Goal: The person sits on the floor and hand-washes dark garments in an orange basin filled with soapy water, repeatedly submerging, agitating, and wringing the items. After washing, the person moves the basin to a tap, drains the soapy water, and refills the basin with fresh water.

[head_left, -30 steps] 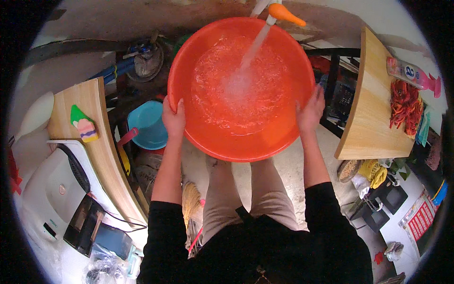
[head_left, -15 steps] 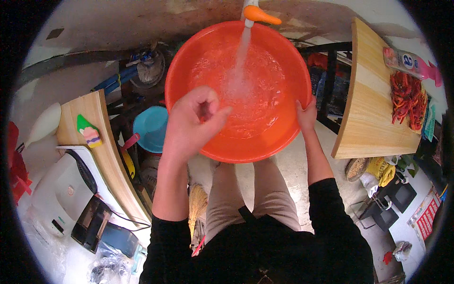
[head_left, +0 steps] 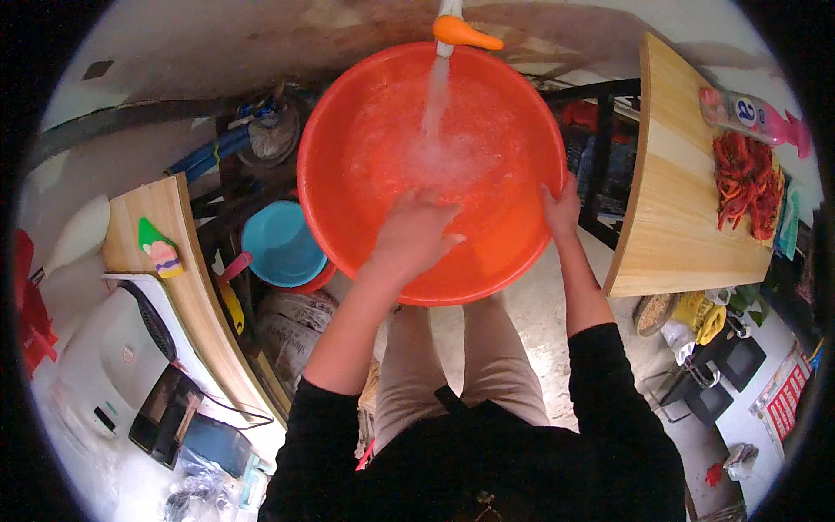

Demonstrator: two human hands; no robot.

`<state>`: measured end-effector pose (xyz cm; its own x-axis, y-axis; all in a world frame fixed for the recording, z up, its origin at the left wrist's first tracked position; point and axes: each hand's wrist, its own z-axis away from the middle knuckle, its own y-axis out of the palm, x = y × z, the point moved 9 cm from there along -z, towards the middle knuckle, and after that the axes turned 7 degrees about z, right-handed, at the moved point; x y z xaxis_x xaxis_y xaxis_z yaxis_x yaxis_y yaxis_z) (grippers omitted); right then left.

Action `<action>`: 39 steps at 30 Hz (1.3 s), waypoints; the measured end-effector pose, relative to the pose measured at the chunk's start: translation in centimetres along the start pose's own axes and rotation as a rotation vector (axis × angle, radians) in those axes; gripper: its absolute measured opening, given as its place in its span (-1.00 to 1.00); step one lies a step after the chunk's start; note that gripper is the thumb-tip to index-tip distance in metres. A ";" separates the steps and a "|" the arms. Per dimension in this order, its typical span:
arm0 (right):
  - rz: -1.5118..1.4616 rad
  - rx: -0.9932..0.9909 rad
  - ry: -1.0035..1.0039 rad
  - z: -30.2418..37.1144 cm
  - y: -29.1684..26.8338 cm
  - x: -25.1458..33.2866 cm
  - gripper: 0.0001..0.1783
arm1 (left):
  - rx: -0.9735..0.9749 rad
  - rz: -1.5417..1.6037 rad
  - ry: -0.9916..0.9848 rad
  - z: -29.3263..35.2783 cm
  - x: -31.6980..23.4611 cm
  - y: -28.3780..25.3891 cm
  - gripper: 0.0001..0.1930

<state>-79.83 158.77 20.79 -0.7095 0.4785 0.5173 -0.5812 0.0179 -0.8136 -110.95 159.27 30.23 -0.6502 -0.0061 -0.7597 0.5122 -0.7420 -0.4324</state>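
Observation:
A large red-orange basin (head_left: 339,235) holds rippling water beneath a white tap with an orange lever (head_left: 467,33). A stream of water (head_left: 436,96) falls from the tap and foams where it lands. Over the near left part of the basin reaches my left hand (head_left: 416,230), its fingers apart and the tips at the water; nothing shows in its grasp. On the basin's right side, my right hand (head_left: 562,210) grips the rim, thumb inside and the other fingers mostly hidden outside.
A blue basin (head_left: 280,244) sits low on the left, near a wooden board (head_left: 143,204) and a white appliance (head_left: 113,348). At the right stands a wooden table (head_left: 665,200) carrying red strands (head_left: 744,178) and a pink-topped bottle (head_left: 757,117). Black frame bars (head_left: 600,157) flank the basin.
My left hand has moved down and right from above the basin to the water, its curled fingers opening out. My right hand stays on the rim, and water keeps running.

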 end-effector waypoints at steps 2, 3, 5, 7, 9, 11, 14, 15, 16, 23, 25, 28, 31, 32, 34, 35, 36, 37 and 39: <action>0.062 -0.002 -0.004 -0.2 0.0 0.1 -0.40 | -0.152 0.146 -0.006 0.4 -0.9 -2.9 -0.57; 0.078 -0.002 0.002 -0.1 0.0 0.0 -0.40 | -0.243 0.255 -0.180 0.6 0.7 -3.8 -0.56; 0.043 -0.036 -0.032 0.0 -0.3 0.4 -0.40 | -0.487 0.144 -0.198 1.4 1.4 -5.9 -0.49; 0.009 -0.053 -0.041 0.2 -0.5 0.7 -0.43 | -0.721 -0.293 -0.004 4.3 0.6 -7.5 -0.41; -0.006 -0.037 -0.008 0.6 -0.3 0.4 -0.48 | -0.998 -0.382 -0.123 8.6 3.6 -9.3 -0.27; 0.035 -0.067 -0.037 0.8 -0.5 0.6 -0.49 | -1.111 -0.342 -0.296 11.2 7.8 -10.2 -0.28; 0.073 -0.082 -0.022 0.8 -0.4 0.2 -0.48 | -1.078 -0.009 -0.415 12.5 13.4 -9.3 -0.35; 0.071 -0.088 -0.030 0.8 -0.4 0.2 -0.48 | -1.022 0.161 -0.455 12.4 15.1 -8.3 -0.38; 0.044 -0.068 -0.012 0.7 -0.2 0.0 -0.47 | -1.039 0.221 -0.429 12.4 15.7 -7.8 -0.41; 0.287 -0.050 0.102 2.0 -1.4 2.6 -0.26 | -1.197 0.328 -0.446 12.6 17.5 -5.3 -0.53; 0.566 -0.122 -0.118 2.8 -1.7 6.2 -0.17 | -1.208 0.313 -0.426 12.6 17.6 -5.3 -0.55; 0.870 -0.058 -0.642 4.7 2.4 11.3 -0.11 | -1.196 0.296 -0.398 12.6 17.7 -5.4 -0.58; 0.714 0.279 -0.618 4.1 9.3 11.1 -0.16 | -1.204 0.312 -0.370 12.6 17.6 -5.3 -0.61; 0.620 0.304 -0.472 2.9 10.8 10.4 -0.17 | -1.210 0.327 -0.359 12.6 17.6 -5.3 -0.61; 0.694 0.364 -0.332 2.5 14.7 9.6 -0.22 | -1.216 0.360 -0.363 12.6 17.8 -5.2 -0.62; 0.863 0.404 -0.331 3.6 17.6 9.8 -0.27 | -1.211 0.374 -0.378 12.6 17.9 -5.1 -0.62; 0.937 0.364 -0.391 4.2 18.5 10.3 -0.30 | -1.200 0.419 -0.389 12.5 18.2 -5.0 -0.62; 0.969 0.500 -0.461 5.2 20.4 10.4 -0.33 | -1.198 0.365 -0.410 12.6 18.1 -5.1 -0.62; 0.834 0.598 -0.718 7.3 22.0 12.5 -0.36 | -1.183 0.342 -0.428 12.5 18.1 -5.2 -0.61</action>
<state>-104.37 158.71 11.28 -0.8957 -0.4367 0.0840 0.1926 -0.5511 -0.8119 -132.43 154.63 24.81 -0.4034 -0.4509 -0.7962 0.7244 0.3742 -0.5789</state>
